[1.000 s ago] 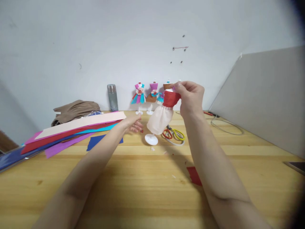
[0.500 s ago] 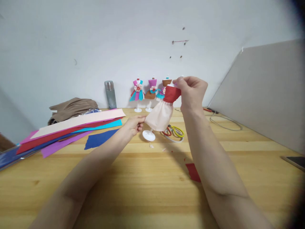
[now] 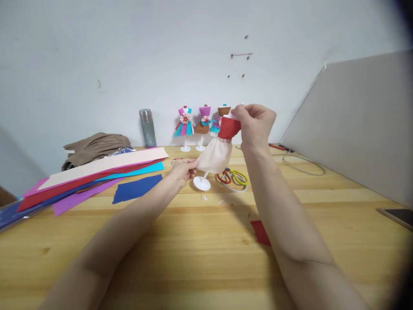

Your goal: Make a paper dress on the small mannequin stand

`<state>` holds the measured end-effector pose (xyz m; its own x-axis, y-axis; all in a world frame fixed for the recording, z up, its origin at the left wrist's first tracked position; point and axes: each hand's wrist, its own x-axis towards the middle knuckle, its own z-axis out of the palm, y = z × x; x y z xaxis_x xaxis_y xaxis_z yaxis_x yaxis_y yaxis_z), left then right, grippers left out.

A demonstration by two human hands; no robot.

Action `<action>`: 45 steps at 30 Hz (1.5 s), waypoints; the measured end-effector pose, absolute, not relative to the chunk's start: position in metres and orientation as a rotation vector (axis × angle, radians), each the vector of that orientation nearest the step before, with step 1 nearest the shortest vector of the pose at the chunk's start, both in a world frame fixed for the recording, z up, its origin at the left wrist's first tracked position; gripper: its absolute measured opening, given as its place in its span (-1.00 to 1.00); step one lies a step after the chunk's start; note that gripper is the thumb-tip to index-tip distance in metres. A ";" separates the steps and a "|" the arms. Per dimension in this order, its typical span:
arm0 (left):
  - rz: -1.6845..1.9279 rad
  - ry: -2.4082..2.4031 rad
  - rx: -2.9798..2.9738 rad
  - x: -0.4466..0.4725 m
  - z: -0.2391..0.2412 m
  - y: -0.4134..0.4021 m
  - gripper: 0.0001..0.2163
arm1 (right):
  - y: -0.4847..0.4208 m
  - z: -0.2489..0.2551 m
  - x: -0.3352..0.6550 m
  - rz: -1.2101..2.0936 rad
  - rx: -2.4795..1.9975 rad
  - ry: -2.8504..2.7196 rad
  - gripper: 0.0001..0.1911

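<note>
A miniature dress form wears a red bodice [image 3: 229, 128] and a pale pink gathered skirt [image 3: 215, 154]. It is tilted and held up over the table, its round white base [image 3: 201, 184] pointing down toward me. My right hand [image 3: 258, 125] is closed around the top of the form at the neck, where a small white tip shows above the fingers. With thumb and fingers pinched, my left hand [image 3: 184, 169] grips the lower left edge of the skirt. Scissors with red and yellow handles [image 3: 238, 177] lie behind the form, partly hidden.
Three small dressed forms [image 3: 185, 122] stand by the wall beside a grey flask [image 3: 147, 128]. Coloured crepe paper sheets [image 3: 103, 165], a blue piece [image 3: 138, 188] and a brown cloth [image 3: 97, 146] lie left. A red scrap [image 3: 260, 232] is near my right forearm; a cable [image 3: 303, 165] lies right.
My left hand has shifted slightly right and up against the skirt's edge, and the skirt's hem has lifted a little. The right hand keeps its hold; the view has moved slightly.
</note>
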<state>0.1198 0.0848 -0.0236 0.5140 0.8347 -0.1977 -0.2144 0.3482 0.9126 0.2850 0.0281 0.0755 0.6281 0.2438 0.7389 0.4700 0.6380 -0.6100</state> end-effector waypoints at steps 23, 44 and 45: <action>0.860 0.813 0.812 0.132 0.003 0.023 -0.78 | 0.032 0.079 0.305 -0.291 -0.904 -0.748 -0.70; 0.842 0.545 0.844 0.136 -0.025 -0.008 -0.87 | 0.030 0.081 0.282 -0.169 -0.840 -0.649 -0.72; 0.847 0.563 0.841 0.136 -0.024 -0.010 -0.91 | 0.030 0.080 0.283 -0.174 -0.857 -0.648 -0.71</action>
